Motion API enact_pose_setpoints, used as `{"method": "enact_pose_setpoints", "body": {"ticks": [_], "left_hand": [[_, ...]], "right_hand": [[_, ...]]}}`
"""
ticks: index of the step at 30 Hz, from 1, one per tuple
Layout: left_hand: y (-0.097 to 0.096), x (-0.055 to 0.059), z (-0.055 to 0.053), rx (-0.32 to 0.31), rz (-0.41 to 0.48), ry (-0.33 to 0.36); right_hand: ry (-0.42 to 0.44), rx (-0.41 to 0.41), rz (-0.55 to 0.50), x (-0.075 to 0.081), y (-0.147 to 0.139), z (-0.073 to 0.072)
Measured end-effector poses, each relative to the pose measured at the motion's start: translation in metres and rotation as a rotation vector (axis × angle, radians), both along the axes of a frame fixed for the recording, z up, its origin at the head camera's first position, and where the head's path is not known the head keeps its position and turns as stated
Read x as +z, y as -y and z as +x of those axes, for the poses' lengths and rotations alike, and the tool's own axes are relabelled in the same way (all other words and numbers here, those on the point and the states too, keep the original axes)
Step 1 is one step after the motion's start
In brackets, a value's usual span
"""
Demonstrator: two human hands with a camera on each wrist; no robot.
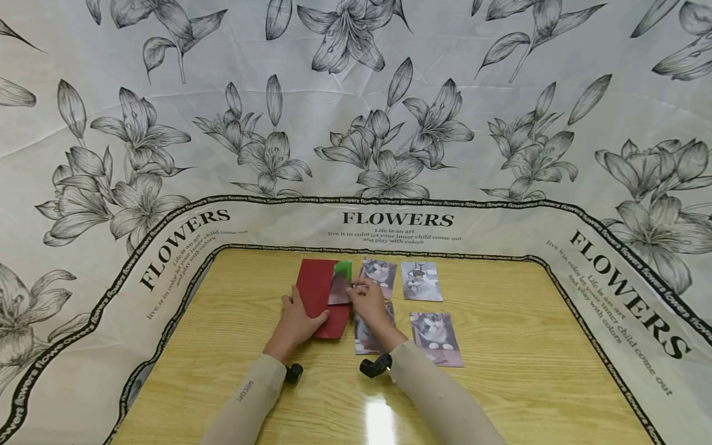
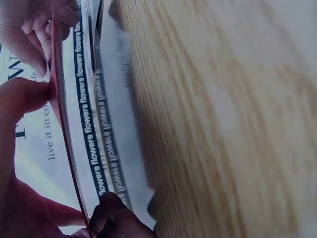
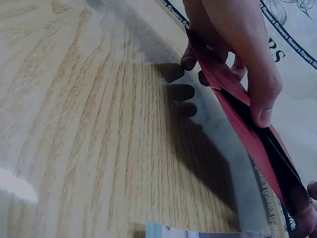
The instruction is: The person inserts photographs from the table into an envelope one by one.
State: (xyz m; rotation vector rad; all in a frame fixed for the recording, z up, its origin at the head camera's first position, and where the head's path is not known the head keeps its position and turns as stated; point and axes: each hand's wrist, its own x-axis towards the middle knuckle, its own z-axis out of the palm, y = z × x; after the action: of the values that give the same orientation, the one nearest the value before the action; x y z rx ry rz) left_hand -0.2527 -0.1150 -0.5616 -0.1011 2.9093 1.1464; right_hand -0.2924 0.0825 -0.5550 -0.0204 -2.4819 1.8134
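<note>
My left hand (image 1: pixel 295 321) grips a red envelope (image 1: pixel 314 279) by its left side and lower part, thumb on the near face and fingers behind. In the right wrist view, the envelope (image 3: pixel 233 106) is tilted and raised off the table, its mouth gaping beside the left thumb (image 3: pixel 262 106). A photo card (image 1: pixel 340 290) with a green upper part stands partly in the envelope's right side. My right hand (image 1: pixel 371 306) pinches that card's right edge. How deep the card sits inside is hidden.
Cat photos lie to the right on the wooden table (image 1: pixel 517 371): one at the upper middle (image 1: pixel 379 272), one at the upper right (image 1: pixel 421 284), one at the lower right (image 1: pixel 436 334), and one partly under the right wrist (image 1: pixel 364 337). Flower-printed cloth (image 1: pixel 400 222) borders the table.
</note>
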Motion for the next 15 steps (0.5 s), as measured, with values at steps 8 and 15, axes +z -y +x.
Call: {"method": "enact_pose_setpoints", "body": {"ticks": [8, 15], "left_hand": [[-0.0003, 0.0027, 0.0022, -0.001, 0.001, -0.002], [-0.0013, 0.0032, 0.0014, 0.004, 0.008, 0.011]], "right_hand": [[0.028, -0.014, 0.06, -0.0029, 0.0042, -0.0049], [0.015, -0.027, 0.139, -0.0044, 0.0092, -0.007]]}}
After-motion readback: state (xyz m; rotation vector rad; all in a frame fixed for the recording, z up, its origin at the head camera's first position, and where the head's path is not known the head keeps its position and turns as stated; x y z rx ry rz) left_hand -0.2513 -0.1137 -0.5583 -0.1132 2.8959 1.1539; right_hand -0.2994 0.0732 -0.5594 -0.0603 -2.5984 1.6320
